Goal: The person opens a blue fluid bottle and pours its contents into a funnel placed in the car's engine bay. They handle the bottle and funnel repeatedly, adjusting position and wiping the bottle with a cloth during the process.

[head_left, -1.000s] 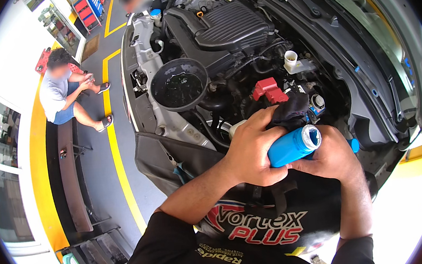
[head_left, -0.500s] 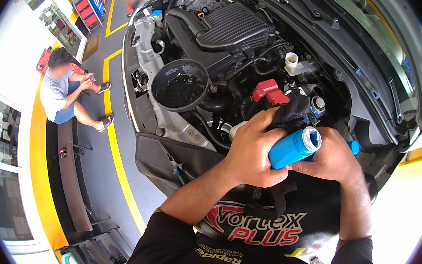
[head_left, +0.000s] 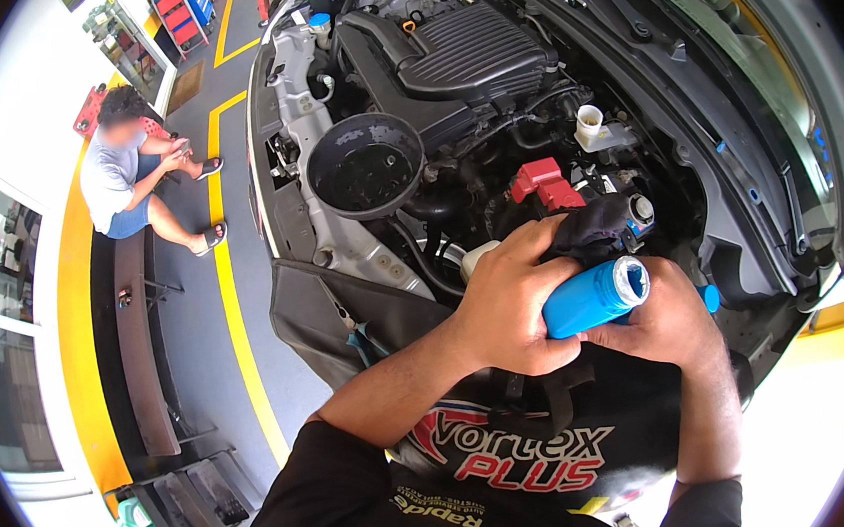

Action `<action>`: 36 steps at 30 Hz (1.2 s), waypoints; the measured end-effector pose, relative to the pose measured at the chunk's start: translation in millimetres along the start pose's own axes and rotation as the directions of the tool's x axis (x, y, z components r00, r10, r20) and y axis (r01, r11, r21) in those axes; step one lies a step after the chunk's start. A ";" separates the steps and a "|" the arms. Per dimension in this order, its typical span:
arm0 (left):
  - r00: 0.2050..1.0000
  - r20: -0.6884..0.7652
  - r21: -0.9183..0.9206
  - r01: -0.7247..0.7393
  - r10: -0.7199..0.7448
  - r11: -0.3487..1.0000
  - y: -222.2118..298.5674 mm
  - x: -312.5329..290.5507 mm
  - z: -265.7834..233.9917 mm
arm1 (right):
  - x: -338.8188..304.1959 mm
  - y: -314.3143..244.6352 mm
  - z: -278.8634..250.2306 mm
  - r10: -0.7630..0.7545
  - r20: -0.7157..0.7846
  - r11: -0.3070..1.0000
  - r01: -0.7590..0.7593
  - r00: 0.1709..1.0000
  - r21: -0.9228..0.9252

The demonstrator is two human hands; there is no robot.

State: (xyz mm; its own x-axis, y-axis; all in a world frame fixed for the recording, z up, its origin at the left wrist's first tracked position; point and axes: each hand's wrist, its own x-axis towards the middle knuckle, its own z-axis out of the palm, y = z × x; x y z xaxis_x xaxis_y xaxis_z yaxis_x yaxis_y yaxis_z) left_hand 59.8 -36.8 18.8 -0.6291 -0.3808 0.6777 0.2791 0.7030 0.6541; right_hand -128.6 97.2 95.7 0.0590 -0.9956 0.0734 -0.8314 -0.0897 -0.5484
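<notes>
Head view, looking down into an open engine bay: a bright blue, smooth plastic bottle (head_left: 586,301) lies tilted between the person's two bare hands, above the near edge of the car. Its round mouth is uncapped, with a ragged whitish lining around the rim, and faces up and to the right.

The left hand (head_left: 516,305) has its fingers bent around the bottle's left side, thumb along the lower side; some fingertips are hidden. The right hand (head_left: 666,317) is curled close beside the mouth, its thumb under the neck end; whether its other fingers press on the bottle cannot be told.

The bottle looks light and fairly stiff, with walls that would probably give under a hard squeeze, and it could turn slippery if oily. The body seems the safest place to hold, leaving the rim free; how full it is cannot be told.

Just beyond the hands are a soft black bundle (head_left: 585,234) and a red plastic cover (head_left: 546,184). Farther left sits a wide, round black funnel (head_left: 377,209), dark and glossy inside, near a ribbed black engine cover (head_left: 469,54). At far left, a person in a pale shirt (head_left: 119,180) sits holding a small object
</notes>
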 end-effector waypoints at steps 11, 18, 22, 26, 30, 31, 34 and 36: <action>0.999 -0.026 0.024 -0.036 0.037 0.999 0.0 0.8 0.3 | 0.9 -3.7 -1.2 0.009 0.006 1.000 -0.009 1.000 -0.029; 1.000 -0.008 0.048 -0.026 0.027 0.999 0.6 0.5 0.5 | 1.2 -3.6 -1.3 0.000 0.004 0.999 0.000 1.000 -0.032; 1.000 0.001 0.050 -0.018 0.018 0.999 0.6 0.1 -0.4 | 1.7 -5.0 -2.1 -0.001 0.011 1.000 0.002 1.000 -0.028; 1.000 -0.003 0.049 -0.023 0.023 0.999 1.2 0.3 -0.6 | 1.9 -5.5 -2.5 0.001 0.006 0.999 -0.001 1.000 -0.034; 1.000 -0.009 0.048 -0.025 0.026 0.999 0.5 -0.1 0.7 | 0.9 -1.5 -1.2 -0.016 0.010 0.999 0.016 1.000 -0.047; 1.000 -0.010 0.048 -0.026 0.026 0.998 0.4 -0.3 0.8 | 0.8 -0.8 -0.9 -0.020 0.014 0.999 0.020 1.000 -0.049; 1.000 -0.006 0.044 -0.021 0.021 0.999 1.2 0.1 0.3 | 0.2 -1.0 0.4 0.004 0.011 1.000 -0.004 1.000 -0.028; 1.000 -0.004 0.049 -0.018 0.018 0.999 1.3 0.2 0.1 | 0.3 -1.8 0.1 0.014 0.013 1.000 -0.014 1.000 -0.028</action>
State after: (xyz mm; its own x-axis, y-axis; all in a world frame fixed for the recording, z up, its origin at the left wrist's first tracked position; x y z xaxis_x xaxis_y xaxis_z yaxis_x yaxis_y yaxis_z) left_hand 60.0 -35.9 19.7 -0.6210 -0.3707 0.6906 0.2540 0.7384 0.6247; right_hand -127.0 97.1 96.6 0.0541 -0.9970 0.0548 -0.8471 -0.0749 -0.5262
